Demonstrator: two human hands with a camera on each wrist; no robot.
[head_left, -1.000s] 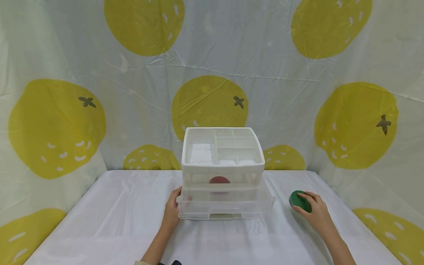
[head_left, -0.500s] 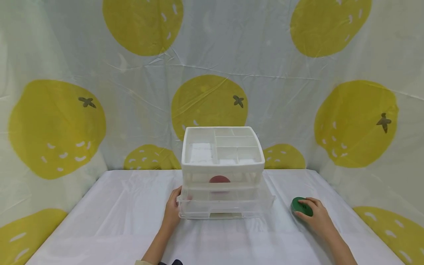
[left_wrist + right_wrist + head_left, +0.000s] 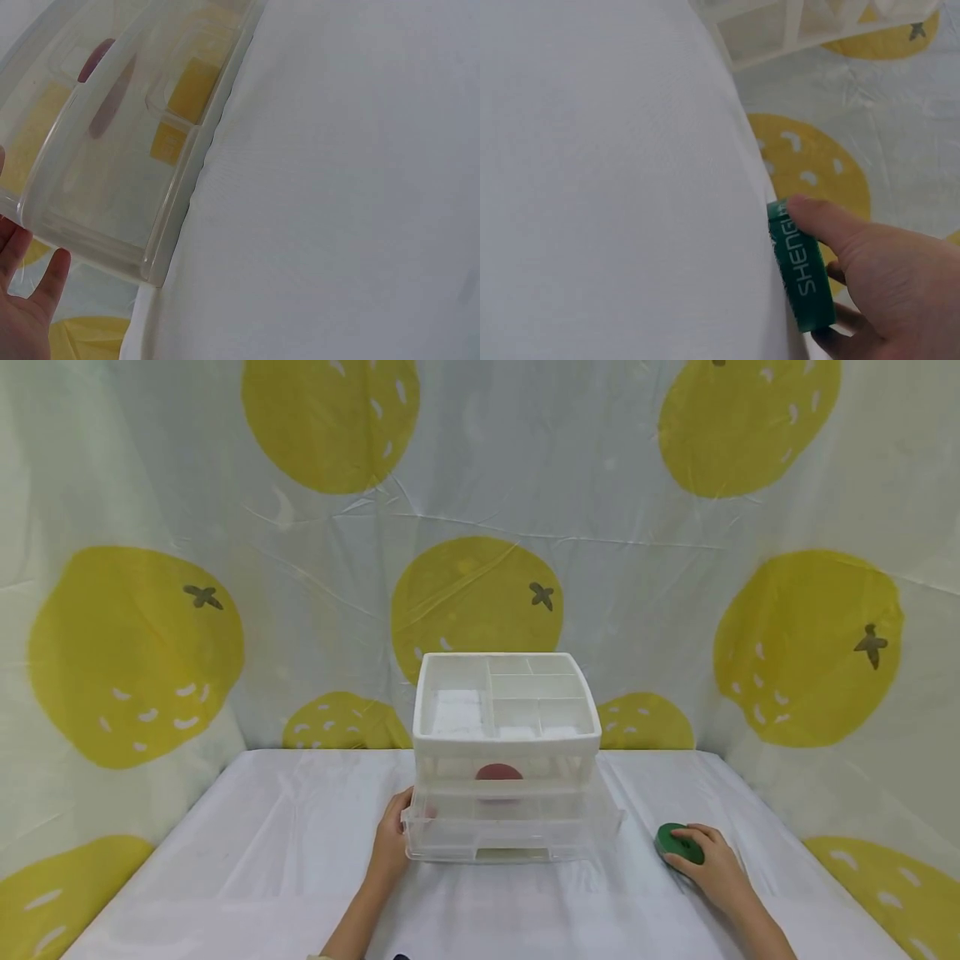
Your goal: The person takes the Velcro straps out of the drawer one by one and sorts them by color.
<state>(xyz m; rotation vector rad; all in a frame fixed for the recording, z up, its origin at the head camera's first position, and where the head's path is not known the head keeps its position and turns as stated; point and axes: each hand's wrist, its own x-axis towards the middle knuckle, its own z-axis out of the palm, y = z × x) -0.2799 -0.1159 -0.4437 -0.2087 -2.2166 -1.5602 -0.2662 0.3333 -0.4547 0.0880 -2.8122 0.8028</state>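
Note:
A white plastic organizer [image 3: 507, 745] with translucent drawers stands mid-table. Its lower drawer [image 3: 442, 837] juts forward, and a dull red round thing [image 3: 499, 772] shows through the upper front. My left hand [image 3: 390, 845] is at the organizer's left side, fingers touching the wall; some fingertips are hidden behind it. In the left wrist view, its extended fingers [image 3: 51, 281] lie along the side's edge. To the right, my right hand [image 3: 712, 867] grips a green disc-shaped roll [image 3: 678, 844] by its rim, close over the table. White letters run round the roll's edge in the right wrist view.
The organizer's top tray [image 3: 459, 706] has several compartments. A yellow patch [image 3: 193, 90] shows through the drawer front in the left wrist view. A white cloth [image 3: 300, 852] covers the table; a lemon-print curtain [image 3: 480, 502] encloses the back and sides.
My right hand has brought the green roll lower and slightly toward me, and the roll lies flatter. My left hand stays at the organizer's side. The head view shifts slightly.

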